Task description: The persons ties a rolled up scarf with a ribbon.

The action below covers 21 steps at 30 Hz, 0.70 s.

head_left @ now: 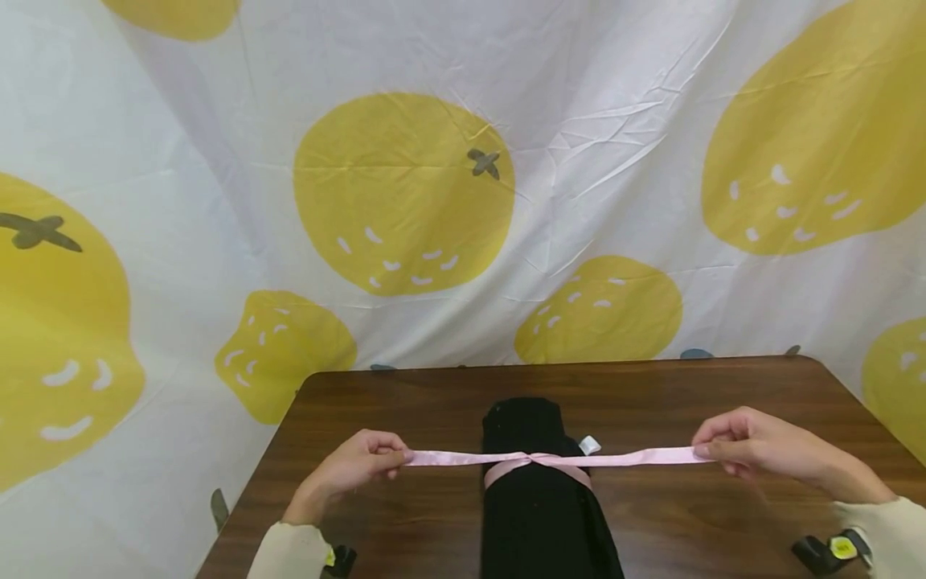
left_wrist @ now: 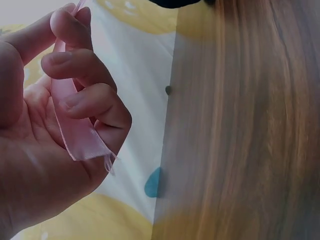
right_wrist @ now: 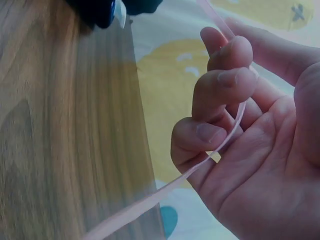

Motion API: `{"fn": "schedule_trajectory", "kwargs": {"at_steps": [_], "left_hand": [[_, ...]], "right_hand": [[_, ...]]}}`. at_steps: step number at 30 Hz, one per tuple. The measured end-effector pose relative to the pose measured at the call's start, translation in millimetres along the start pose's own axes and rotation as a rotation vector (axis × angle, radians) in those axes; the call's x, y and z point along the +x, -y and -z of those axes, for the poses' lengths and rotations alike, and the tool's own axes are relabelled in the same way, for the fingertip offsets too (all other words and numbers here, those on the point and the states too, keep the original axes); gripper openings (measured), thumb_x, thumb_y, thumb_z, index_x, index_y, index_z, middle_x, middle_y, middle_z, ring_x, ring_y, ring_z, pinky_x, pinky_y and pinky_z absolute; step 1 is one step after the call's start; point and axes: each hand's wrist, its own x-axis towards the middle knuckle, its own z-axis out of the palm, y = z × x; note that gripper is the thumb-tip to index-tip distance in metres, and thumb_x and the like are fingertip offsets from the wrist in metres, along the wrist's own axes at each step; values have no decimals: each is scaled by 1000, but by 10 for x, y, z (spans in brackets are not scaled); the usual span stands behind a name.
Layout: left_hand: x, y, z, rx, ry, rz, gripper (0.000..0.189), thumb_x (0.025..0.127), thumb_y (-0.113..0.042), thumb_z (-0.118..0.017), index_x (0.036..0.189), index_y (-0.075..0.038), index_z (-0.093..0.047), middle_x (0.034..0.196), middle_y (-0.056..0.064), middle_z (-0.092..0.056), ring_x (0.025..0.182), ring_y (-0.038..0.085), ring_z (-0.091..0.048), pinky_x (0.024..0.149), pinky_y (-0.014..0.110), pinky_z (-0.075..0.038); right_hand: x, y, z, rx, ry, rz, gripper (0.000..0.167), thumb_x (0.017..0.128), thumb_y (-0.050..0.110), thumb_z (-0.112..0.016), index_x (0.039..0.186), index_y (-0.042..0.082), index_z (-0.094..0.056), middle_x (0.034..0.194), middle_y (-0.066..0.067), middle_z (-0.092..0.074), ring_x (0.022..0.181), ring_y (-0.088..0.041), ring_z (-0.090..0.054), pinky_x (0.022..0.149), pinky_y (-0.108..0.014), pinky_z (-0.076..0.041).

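A bundle of black cloth [head_left: 538, 523] lies lengthwise on the table, with a pink ribbon [head_left: 463, 458] round its middle. The ribbon crosses over itself on top of the cloth, and both ends stretch out sideways, nearly straight. My left hand [head_left: 362, 461] pinches one end between thumb and fingers; in the left wrist view the frayed tip of the ribbon [left_wrist: 82, 140] lies along the palm. On the other side my right hand [head_left: 767, 450] pinches the other end. A tail of ribbon [right_wrist: 135, 207] runs past its curled fingers and hangs away in the right wrist view.
The dark wooden table [head_left: 405, 402] has its far edge close to a white curtain [head_left: 579, 185] printed with yellow fruit. A small white tag [head_left: 589, 445] sticks out at the right side of the black cloth.
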Motion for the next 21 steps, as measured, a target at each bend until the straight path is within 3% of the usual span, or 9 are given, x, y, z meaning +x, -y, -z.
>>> {"fn": "schedule_trajectory", "kwargs": {"at_steps": [6,9,13,15,17,19,21], "left_hand": [[-23,67,67,12,-7,7,38,93,-22,-69,97,15,-62,65,-4,-59,55,6,-44,50,19,-34],[-29,115,107,0,-8,7,35,93,-21,-68,97,13,-63,67,-4,-60,55,5,-45,51,19,-36],[-33,185,147,-36,-7,14,29,94,-21,-68,97,8,-66,70,-3,-63,56,5,-49,53,20,-39],[-42,216,157,-52,-4,19,28,94,-20,-68,98,7,-66,71,-2,-65,56,6,-51,53,21,-41],[-54,248,165,-67,-2,26,27,94,-20,-67,98,6,-67,73,-2,-66,57,6,-54,54,21,-42],[-64,277,172,-83,3,35,26,94,-21,-67,99,5,-67,76,-1,-67,59,8,-56,55,22,-44],[-70,310,177,-104,7,53,25,94,-21,-68,100,4,-67,78,2,-68,62,9,-59,56,22,-46]], "right_hand": [[-73,-93,67,37,6,-45,21,103,5,-47,104,-2,-67,68,-27,-48,53,-4,-54,36,-32,-45],[-101,-139,97,51,5,-54,20,102,5,-48,102,-5,-66,67,-22,-53,57,-1,-57,35,-32,-41],[-132,-231,136,128,28,-73,23,102,4,-47,103,-15,-58,68,-2,-62,58,-3,-59,32,-46,-22],[-139,-288,151,177,40,-83,25,102,3,-46,105,-20,-54,71,3,-64,59,-3,-60,35,-48,-16],[-144,-341,158,217,48,-88,24,102,3,-46,105,-19,-54,75,6,-65,61,-3,-61,36,-42,-19],[-146,-397,167,257,57,-86,23,102,1,-45,106,-18,-55,78,4,-66,64,-4,-62,37,-31,-32],[-151,-446,179,282,64,-90,22,102,1,-44,107,-16,-57,80,3,-68,67,-5,-63,48,-22,-45]]}}
